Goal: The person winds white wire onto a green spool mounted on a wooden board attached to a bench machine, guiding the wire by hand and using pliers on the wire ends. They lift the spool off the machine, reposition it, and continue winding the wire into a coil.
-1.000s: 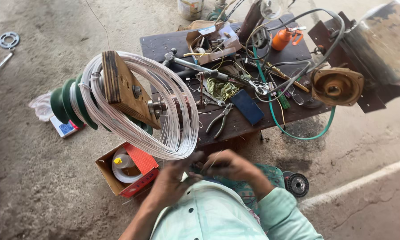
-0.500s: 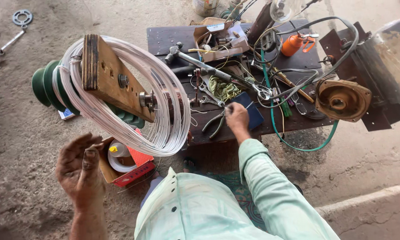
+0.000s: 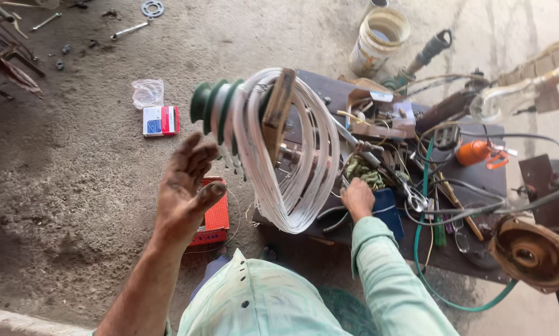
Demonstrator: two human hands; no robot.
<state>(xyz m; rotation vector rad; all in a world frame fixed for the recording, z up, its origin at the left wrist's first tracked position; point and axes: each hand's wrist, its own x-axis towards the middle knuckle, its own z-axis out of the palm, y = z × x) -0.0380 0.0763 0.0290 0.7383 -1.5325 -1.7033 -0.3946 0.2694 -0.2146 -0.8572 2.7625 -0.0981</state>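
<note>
While left hand (image 3: 186,186) hangs open, empty, white wire coil (image 3: 292,155) sits between hands; right hand (image 3: 357,199) grip unclear.

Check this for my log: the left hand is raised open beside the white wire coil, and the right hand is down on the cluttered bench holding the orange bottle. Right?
Not quite. The head view shows the right hand beside the blue pad, well apart from the orange bottle, which nobody holds. The left hand is indeed raised open beside the white wire coil.
</note>
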